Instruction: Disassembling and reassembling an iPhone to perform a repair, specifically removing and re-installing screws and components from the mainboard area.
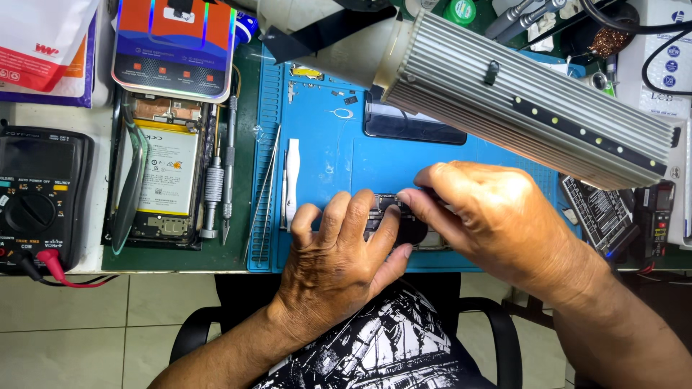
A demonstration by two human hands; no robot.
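An opened dark phone (393, 216) lies on the blue work mat (339, 155) near the mat's front edge, mostly hidden under my hands. My left hand (339, 248) grips its left end, fingers curled over the top. My right hand (486, 216) rests on its right part, with thumb and forefinger pinched together at the phone's upper edge; what they pinch is too small to tell.
A ribbed grey lamp head (533, 101) hangs over the mat's right side. A second opened phone with its battery showing (166, 173) lies left, beside screwdrivers (213, 191), tweezers (263, 187) and a white pry tool (292, 176). A multimeter (40, 198) sits far left. A dark screen panel (411, 126) lies behind.
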